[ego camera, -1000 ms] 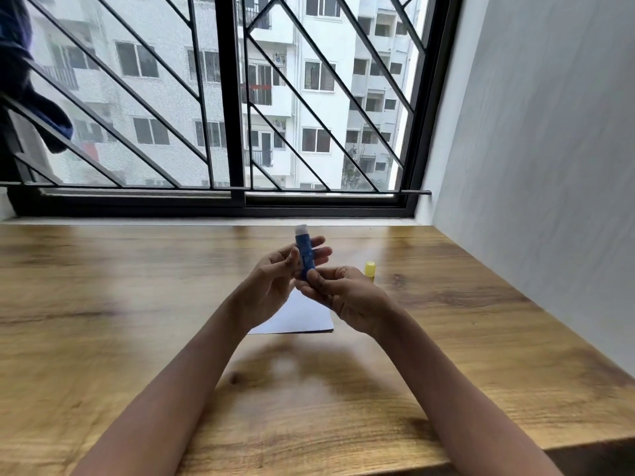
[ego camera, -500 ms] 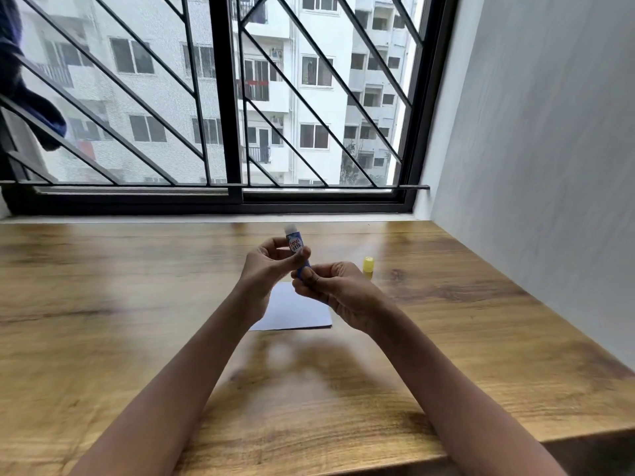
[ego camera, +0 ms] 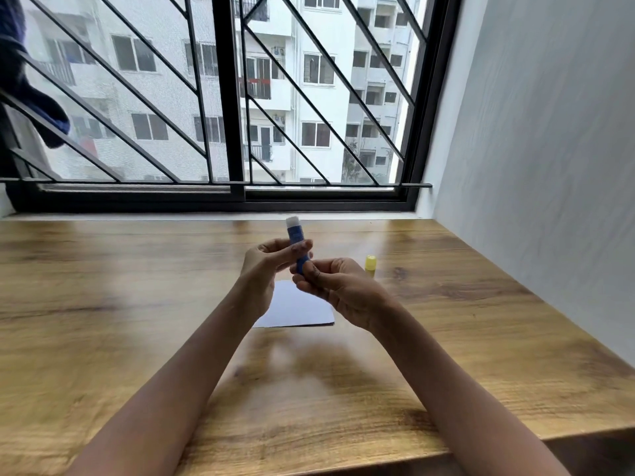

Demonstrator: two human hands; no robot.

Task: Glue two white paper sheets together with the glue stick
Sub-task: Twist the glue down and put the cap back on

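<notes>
A blue glue stick (ego camera: 296, 235) stands nearly upright above the table, its white glue tip uncovered at the top. My left hand (ego camera: 266, 266) holds its barrel between thumb and fingers. My right hand (ego camera: 335, 290) pinches its lower end. White paper (ego camera: 297, 309) lies flat on the wooden table (ego camera: 137, 304) under both hands, partly hidden by them; I cannot tell how many sheets it is. The yellow cap (ego camera: 370, 264) stands on the table just right of my right hand.
A barred window (ego camera: 233, 97) runs along the table's far edge. A grey wall (ego camera: 549, 166) closes the right side. Dark blue cloth (ego camera: 24, 80) hangs at the upper left. The table's front edge runs below my forearms.
The glue stick was tipped left half a second ago and now stands more upright, with more of the blue barrel showing above my left fingers. Both hands stay on it.
</notes>
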